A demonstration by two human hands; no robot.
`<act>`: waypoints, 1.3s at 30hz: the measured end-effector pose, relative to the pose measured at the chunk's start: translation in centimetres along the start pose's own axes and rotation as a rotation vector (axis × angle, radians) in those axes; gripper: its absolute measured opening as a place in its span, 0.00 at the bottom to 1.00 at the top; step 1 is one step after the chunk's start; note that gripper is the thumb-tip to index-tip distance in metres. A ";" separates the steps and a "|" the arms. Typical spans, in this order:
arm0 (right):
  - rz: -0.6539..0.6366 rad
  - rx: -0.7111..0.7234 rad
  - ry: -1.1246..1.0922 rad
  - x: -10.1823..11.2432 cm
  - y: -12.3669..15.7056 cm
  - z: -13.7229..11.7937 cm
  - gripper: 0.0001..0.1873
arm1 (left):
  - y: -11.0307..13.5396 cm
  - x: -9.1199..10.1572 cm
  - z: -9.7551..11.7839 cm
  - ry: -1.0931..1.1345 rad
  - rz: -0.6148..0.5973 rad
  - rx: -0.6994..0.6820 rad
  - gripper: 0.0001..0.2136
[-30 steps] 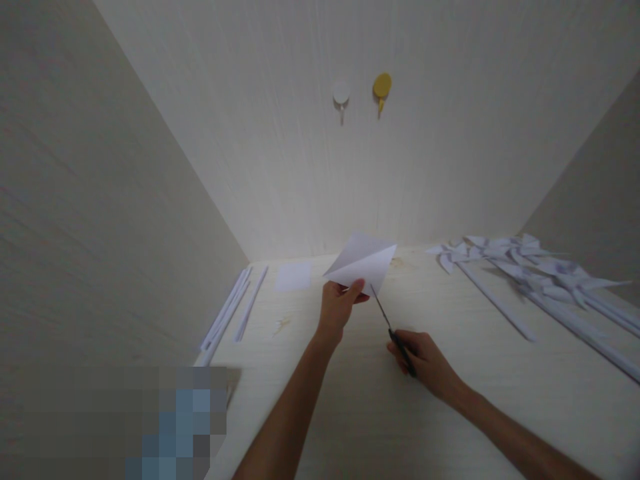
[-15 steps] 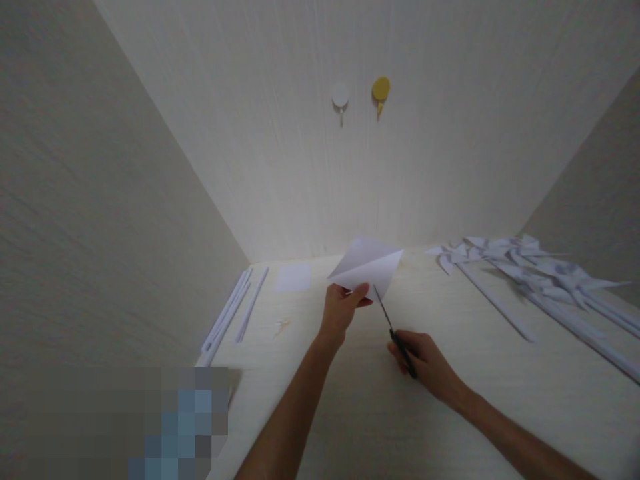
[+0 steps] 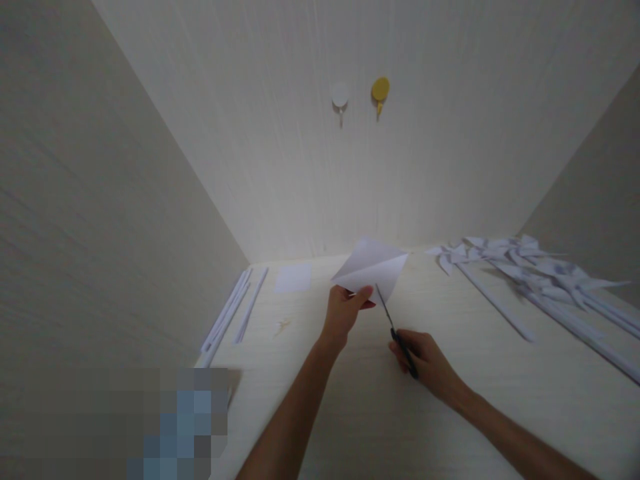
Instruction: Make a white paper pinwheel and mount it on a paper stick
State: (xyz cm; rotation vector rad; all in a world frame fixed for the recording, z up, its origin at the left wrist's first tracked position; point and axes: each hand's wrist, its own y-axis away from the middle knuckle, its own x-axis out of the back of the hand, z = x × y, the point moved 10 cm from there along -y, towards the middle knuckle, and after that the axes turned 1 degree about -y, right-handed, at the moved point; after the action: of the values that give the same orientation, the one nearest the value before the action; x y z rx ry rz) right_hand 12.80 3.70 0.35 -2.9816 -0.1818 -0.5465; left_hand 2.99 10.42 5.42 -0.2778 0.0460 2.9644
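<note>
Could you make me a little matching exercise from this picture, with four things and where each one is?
1. scissors
2. creased paper sheet
3. yellow hook
4. paper pinwheels

A. on the wall
B. toward the right side of the table
C. held in the right hand
D. held in the left hand

Pairs: 1-C, 2-D, 3-A, 4-B

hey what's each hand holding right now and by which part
The left hand holds white paper by its lower left edge; the right hand holds scissors by the black handle.
</note>
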 end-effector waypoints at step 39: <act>0.029 -0.004 -0.061 0.3 0.0 0.0 0.16 | 0.3 -1.4 -0.6 -0.070 -0.106 -0.010 0.09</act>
State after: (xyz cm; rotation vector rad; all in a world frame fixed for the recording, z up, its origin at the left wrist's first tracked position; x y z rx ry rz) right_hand 13.11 3.69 0.46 -3.0013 -0.1419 -0.4533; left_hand 4.36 9.84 5.10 -0.1720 0.0081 2.8669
